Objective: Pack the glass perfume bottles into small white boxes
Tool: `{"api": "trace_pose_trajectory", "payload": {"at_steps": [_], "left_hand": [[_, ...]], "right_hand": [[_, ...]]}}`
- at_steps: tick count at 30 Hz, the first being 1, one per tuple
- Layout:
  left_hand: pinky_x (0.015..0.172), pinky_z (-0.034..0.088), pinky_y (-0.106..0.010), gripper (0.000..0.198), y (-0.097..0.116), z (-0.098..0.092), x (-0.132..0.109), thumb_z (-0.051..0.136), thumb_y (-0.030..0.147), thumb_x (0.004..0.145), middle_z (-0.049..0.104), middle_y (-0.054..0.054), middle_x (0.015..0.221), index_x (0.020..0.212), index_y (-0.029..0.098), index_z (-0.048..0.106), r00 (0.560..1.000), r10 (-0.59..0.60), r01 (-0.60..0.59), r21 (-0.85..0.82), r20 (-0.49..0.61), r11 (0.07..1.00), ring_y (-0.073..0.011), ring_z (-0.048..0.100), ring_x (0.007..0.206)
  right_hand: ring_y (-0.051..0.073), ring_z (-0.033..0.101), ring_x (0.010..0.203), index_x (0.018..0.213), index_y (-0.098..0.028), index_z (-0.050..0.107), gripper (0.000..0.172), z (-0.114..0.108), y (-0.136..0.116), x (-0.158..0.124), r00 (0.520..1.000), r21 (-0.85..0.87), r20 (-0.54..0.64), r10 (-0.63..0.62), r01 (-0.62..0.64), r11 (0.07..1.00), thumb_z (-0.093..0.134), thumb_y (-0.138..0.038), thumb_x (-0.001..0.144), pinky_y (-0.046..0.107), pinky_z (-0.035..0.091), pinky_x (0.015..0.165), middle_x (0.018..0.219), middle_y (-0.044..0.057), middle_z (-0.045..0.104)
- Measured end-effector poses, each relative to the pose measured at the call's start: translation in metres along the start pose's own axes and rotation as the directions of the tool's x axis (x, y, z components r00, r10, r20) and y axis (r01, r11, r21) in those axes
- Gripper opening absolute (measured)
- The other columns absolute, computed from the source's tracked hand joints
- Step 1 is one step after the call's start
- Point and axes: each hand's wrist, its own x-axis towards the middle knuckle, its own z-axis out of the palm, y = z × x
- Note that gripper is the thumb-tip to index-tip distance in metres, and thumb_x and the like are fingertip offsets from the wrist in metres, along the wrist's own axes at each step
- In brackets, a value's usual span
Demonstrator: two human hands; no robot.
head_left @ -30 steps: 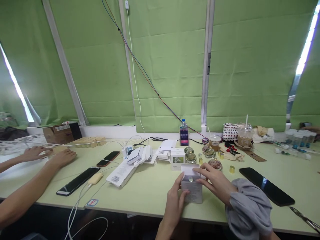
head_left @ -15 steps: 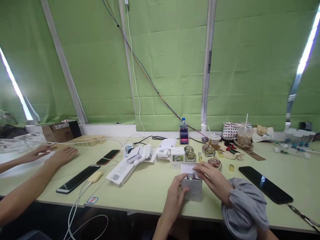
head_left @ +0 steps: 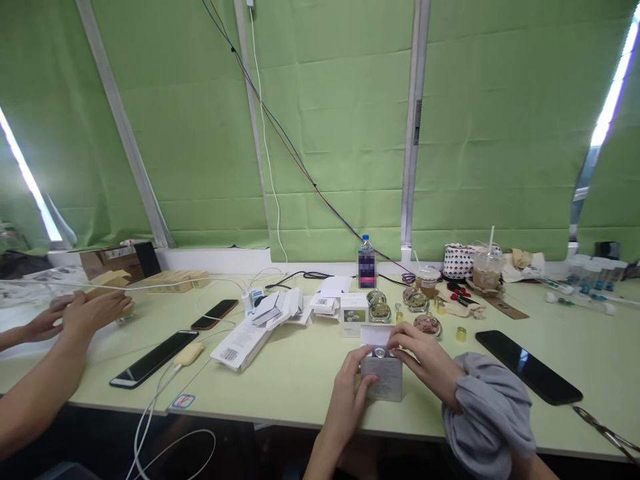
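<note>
2 hands are working on 1 small white box [head_left: 383,381] on the bench [head_left: 300,373]. Our left hand [head_left: 350,393] is bracing its side in a light grip, while our right hand [head_left: 425,360] is pinching the open flap [head_left: 373,335]; we are best keeping it steady and upright.

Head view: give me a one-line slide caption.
Both hands, left hand and right hand, hold a small open box on a green table strewn with phones, jars and packaging.

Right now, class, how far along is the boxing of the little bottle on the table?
Done: the bottle sits inside the small white box, cap showing. In hand: the left hand steadies the box while the right hand works at its open flap. Left: the flap is not yet closed, and loose bottles stand behind.
</note>
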Motion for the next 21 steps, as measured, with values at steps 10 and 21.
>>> {"api": "trace_pose_trajectory", "payload": {"at_steps": [10,21], "left_hand": [[0.094,0.045,-0.035,0.035,0.0,0.0,0.0,0.05,0.026,0.09,0.057,-0.007,0.124,0.125,0.027,0.052,1.0,0.002,-0.002,0.005,0.006,1.0,-0.0214,0.054,0.112],[0.094,0.046,-0.037,0.051,-0.001,0.002,-0.002,0.051,0.029,0.09,0.049,-0.008,0.138,0.139,0.028,0.036,0.997,-0.069,0.068,-0.051,-0.028,0.996,-0.0218,0.058,0.108]], "right_hand": [[0.025,0.049,0.115,0.134,-0.027,0.033,0.056,0.001,0.013,-0.001,0.992,0.021,-0.089,0.091,-0.09,0.996,0.052,-0.018,0.082,0.044,0.049,0.091,0.127,0.01,0.043],[0.021,0.058,0.108,0.129,-0.024,0.048,0.04,0.004,0.022,0.0,0.987,0.305,0.105,0.12,-0.147,0.941,0.046,-0.028,0.09,0.039,0.053,0.089,0.127,0.009,0.057]]}}
